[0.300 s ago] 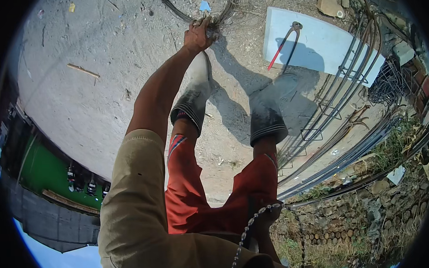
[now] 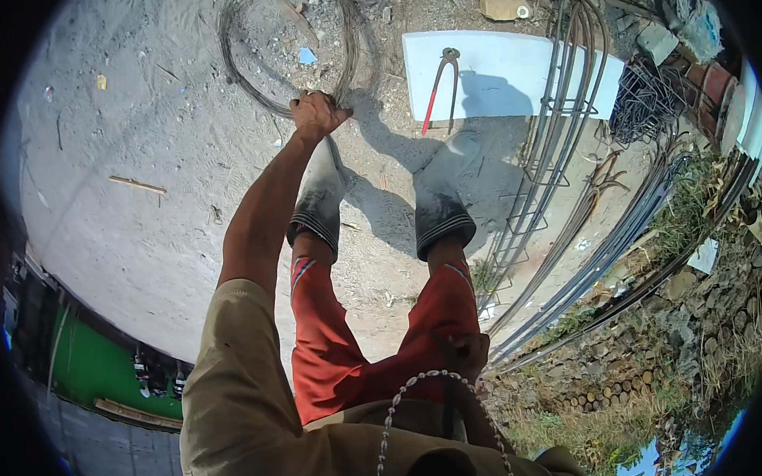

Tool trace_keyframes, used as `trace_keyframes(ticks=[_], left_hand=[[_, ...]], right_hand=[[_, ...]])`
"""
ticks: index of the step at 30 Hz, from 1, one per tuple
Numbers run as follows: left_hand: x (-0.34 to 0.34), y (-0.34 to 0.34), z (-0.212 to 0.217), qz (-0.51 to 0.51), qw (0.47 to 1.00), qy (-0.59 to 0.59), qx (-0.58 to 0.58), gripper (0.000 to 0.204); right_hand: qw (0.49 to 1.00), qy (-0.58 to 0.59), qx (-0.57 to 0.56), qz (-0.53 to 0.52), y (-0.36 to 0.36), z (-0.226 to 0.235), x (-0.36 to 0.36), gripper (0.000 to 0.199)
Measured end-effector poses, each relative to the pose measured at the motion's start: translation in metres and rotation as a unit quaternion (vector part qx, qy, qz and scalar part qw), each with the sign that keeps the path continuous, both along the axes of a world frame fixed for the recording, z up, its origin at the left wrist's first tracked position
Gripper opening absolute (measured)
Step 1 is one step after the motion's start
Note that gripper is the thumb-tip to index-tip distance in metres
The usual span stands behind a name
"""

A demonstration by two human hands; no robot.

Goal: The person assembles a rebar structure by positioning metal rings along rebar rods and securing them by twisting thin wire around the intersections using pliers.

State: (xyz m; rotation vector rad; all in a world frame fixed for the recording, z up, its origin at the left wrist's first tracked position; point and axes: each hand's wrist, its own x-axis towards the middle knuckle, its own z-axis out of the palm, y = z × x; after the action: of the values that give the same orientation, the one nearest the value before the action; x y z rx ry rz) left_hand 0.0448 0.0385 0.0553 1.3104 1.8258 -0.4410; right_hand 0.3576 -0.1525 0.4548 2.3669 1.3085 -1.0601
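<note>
Clock positions refer to the centre of the view. A thin wooden stick (image 2: 137,185) lies on the ground between 9 and 10 o'clock. The wire coil (image 2: 348,46) lies on the ground at 11 o'clock as a large loose ring, a small blue scrap (image 2: 307,56) within its outline. The left hand (image 2: 316,113), also at 11 o'clock, is closed on the near edge of the coil: fingers curled over the wire, thumb extended toward 3 o'clock. The left boot (image 2: 319,194) stands just below this hand. The right boot (image 2: 442,198) stands at 1 o'clock. Red-handled pincers (image 2: 447,64) rest partly on a white sheet (image 2: 498,91) at 1 o'clock, jaws pointing to 12 o'clock. The right hand (image 2: 470,351), at 5 o'clock, is bent beside the right thigh; shade hides its fingers, so their opening and any held item cannot be told. A steel bar cage (image 2: 534,161) lies at 2 o'clock, overlapping the sheet.
</note>
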Motion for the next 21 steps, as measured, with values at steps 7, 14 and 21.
trace_keyframes(ticks=[7,14,21], left_hand=[[-0.006,-0.062,0.198,0.176,0.96,-0.188,0.108,0.043],[0.056,-0.152,0.298,0.21,0.973,-0.069,0.066,0.056],[0.127,-0.083,0.319,0.186,0.977,0.045,0.097,0.05]], right_hand=[[0.968,0.188,0.123,-0.116,0.074,0.051,0.025,0.018],[0.963,0.157,0.177,-0.129,0.077,-0.118,0.153,0.022],[0.95,0.209,0.07,-0.221,0.051,-0.155,0.222,0.028]])
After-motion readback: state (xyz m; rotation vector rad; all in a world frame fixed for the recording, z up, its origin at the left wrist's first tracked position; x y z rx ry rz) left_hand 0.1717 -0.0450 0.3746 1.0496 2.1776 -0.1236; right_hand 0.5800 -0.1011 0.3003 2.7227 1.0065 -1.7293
